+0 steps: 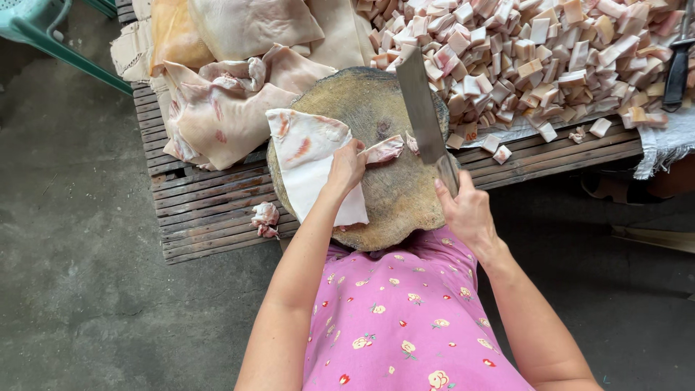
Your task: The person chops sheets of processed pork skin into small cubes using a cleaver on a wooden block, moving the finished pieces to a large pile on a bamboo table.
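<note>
Over the round wooden chopping block our two hands work close together. Our left hand lies knuckles up with its fingers curled together, pressing down the right edge of a pale slab of pork skin and fat and touching the small pinkish strip that lies just beyond the fingertips. Our right hand is wrapped tight round the handle of a cleaver, whose broad blade runs away from us up the block and leans a little to the left, its long axis nearly parallel to the slab's right edge. The strip lies between the two hands, just to the right of the left hand and just to the left of the blade, almost touching it; the left hand is the nearer to it. The slab stretches from the left hand leftward and toward us, hanging a little over the block's near rim. Farther left, larger uncut sheets of skin are heaped on the slatted wooden pallet, and a small scrap lies on its slats. Beyond the blade to the right spreads a big pile of cut cubes, with a second knife at its far right edge.
</note>
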